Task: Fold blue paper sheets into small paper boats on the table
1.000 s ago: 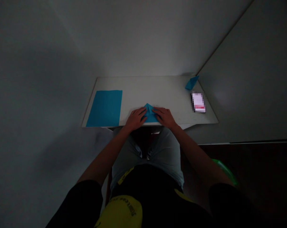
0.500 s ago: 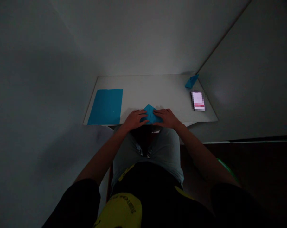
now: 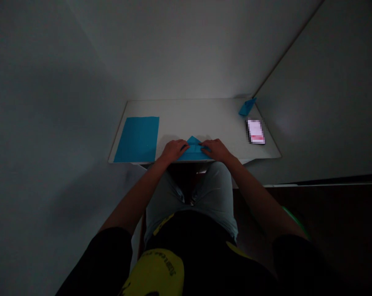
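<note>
A folded blue paper (image 3: 192,150) with a pointed top lies at the near edge of a small white table (image 3: 198,119). My left hand (image 3: 172,150) rests on its left side, fingers curled and pinching the paper's edge. My right hand (image 3: 216,149) presses on its right side, fingers bent over the paper. Both hands touch the paper and partly cover it.
A flat blue sheet (image 3: 138,139) lies at the table's left. A small folded blue paper shape (image 3: 246,107) stands at the far right corner, with a phone-like object (image 3: 255,131) just in front of it. Walls close in behind and to the right. My lap is under the table edge.
The folded paper has widened and flattened between my hands. Both hands shifted slightly outward along its sides and stay on it.
</note>
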{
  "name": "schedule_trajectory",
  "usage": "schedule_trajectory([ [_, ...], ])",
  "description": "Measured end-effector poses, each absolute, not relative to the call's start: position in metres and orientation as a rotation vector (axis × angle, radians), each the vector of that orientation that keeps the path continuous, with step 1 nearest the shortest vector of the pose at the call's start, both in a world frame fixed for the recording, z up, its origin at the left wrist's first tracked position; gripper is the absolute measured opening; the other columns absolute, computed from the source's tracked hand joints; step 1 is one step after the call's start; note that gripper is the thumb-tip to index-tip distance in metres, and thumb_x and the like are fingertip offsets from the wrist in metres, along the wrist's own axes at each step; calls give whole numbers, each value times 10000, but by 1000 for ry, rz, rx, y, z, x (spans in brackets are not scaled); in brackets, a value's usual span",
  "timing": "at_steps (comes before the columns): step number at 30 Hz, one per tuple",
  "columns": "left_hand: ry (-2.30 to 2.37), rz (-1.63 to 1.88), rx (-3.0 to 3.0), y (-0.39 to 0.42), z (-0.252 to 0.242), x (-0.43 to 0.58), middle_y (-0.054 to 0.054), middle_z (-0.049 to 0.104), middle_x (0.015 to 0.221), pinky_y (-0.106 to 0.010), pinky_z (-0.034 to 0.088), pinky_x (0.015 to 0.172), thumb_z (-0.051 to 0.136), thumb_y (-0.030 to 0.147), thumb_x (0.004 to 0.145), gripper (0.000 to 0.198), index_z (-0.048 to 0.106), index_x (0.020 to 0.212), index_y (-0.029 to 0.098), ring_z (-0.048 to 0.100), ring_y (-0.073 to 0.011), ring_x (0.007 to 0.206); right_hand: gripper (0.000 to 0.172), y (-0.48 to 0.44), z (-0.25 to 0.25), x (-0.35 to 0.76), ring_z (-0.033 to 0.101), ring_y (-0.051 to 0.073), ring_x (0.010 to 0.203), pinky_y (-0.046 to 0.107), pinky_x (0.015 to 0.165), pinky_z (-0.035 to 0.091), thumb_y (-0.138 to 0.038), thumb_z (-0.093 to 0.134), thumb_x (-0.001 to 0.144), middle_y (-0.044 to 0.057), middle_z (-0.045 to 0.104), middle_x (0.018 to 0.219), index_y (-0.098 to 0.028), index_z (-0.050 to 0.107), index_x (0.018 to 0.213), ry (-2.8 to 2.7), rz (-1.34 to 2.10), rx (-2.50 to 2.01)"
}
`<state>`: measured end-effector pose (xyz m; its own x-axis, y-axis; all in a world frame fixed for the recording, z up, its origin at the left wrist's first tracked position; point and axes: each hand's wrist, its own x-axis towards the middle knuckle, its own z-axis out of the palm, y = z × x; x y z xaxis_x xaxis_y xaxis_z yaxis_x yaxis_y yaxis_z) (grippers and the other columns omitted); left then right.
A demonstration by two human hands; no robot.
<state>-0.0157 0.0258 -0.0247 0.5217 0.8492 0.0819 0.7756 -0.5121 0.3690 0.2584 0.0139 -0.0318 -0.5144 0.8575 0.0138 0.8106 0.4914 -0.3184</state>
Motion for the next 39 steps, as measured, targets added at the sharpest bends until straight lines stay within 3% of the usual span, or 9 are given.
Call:
schedule_trajectory([
  [7,1406,437,2591,9,-27,-11,-117,765,1306,-474,458,1142,538,336,1100,305,746,1294,223,674,-307,1256,346,10,-35,249,670,323,1278,485,1048,477,-349,565,1054,121,742,1382,-236,720,1342,-2449,368,-1512],
  [13,1410,475,2664,-25,-44,-5,-67,667,1544,-529,402,1190,508,240,1098,358,732,1368,314,541,-303,1479,362,-7,-53,239,589,320,1366,523,1144,356,-302,519,1093,128,686,1478,-267,669,1420,-2351,122,-1513],
  [18,1443,470,2715,-43,-56,-8,-68,621,1603,-523,414,1180,551,222,1080,394,709,1425,330,513,-294,1515,329,-27,-69,233,577,310,1384,499,1118,378,-299,527,1109,105,671,1520,-292,716,1378,-2349,20,-1479],
  [23,1406,441,2729,-51,-61,-14,-90,550,1669,-549,390,1226,486,349,1120,443,634,1535,307,479,-307,1553,443,-44,-77,235,573,297,1442,499,1150,411,-387,454,1146,107,607,1614,-271,608,1545,-2364,50,-1428],
  [29,1406,368,2686,-54,-65,-17,-135,336,1791,-591,265,1330,511,512,1092,696,406,1707,204,290,-356,1669,592,-50,-80,240,466,308,1562,508,1211,389,-478,460,1135,127,478,1718,-252,438,1681,-2395,53,-1399],
  [34,1394,390,2648,-48,-66,-21,-136,382,1770,-537,294,1326,525,415,1088,666,413,1701,180,343,-323,1651,741,-47,-80,243,448,361,1557,538,1198,378,-542,601,1059,134,461,1728,-266,385,1712,-2424,96,-1402],
  [39,1416,481,2555,-47,-68,-35,-79,544,1675,-508,427,1204,580,246,1045,567,553,1612,256,494,-298,1555,614,-51,-73,250,568,354,1409,528,1106,397,-251,641,1009,85,566,1655,-314,538,1611,-2447,157,-1424],
])
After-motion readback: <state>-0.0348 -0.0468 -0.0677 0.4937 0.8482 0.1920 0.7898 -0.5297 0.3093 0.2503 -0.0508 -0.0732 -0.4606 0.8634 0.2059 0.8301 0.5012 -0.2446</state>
